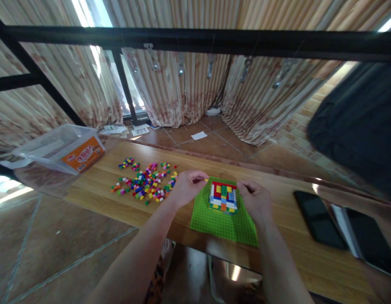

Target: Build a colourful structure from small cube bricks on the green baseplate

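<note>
Block (223, 203) of red, white, blue, yellow bricks, on green board (225, 232) between left hand (189, 185), pinching yellow piece (206, 180), and right hand (256, 199), curled, grip indeterminable.

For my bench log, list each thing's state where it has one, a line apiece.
Green baseplate: lying flat
Brick block: assembled, on the baseplate
Left hand: pinched, apparently on a small yellow brick
Right hand: curled beside the block; grip unclear
Loose bricks: scattered
Plastic bin: open-topped
Black device nearest the baseplate: flat, face dark
Curtains: mostly drawn
</note>
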`<state>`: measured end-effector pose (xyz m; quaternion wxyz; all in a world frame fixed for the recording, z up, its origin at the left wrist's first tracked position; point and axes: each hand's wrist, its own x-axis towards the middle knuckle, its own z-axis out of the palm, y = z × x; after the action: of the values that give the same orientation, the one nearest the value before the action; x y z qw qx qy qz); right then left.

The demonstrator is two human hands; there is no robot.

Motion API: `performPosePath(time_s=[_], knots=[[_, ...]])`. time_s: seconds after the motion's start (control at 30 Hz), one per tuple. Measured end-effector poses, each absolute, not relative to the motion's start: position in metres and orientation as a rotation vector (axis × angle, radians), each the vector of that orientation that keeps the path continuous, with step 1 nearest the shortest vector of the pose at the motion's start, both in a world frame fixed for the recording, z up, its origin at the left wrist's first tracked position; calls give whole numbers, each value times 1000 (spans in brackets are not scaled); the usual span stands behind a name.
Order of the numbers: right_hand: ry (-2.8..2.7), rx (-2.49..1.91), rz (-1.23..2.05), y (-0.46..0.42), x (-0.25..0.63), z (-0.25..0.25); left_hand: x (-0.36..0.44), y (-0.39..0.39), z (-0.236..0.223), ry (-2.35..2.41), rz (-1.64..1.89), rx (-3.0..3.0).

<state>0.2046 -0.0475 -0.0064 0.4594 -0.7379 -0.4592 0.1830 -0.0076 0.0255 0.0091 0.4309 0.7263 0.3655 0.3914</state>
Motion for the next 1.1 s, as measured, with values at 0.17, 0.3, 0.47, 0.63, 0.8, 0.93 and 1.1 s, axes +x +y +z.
performPosePath(time_s=[0.17,0.3,0.47,0.63,0.8,0.93,1.1], knots=[[-1128,-1797,467,-48,202,-4,4,21,12,913,982,1885],[-1138,-1785,475,-48,201,-3,11,19,14,898,983,2016],[-1151,-1805,463,-47,201,-4,20,13,18,918,901,2264],[-1154,-1814,469,-47,202,-8,26,9,15,994,739,2445],[-1181,-1841,454,-46,201,-8,33,7,10,1065,600,2558],[-1203,-1852,441,-47,199,-5,39,6,8,1095,595,2584],[-1217,-1844,425,-49,198,-3,42,5,7,1150,650,2514]])
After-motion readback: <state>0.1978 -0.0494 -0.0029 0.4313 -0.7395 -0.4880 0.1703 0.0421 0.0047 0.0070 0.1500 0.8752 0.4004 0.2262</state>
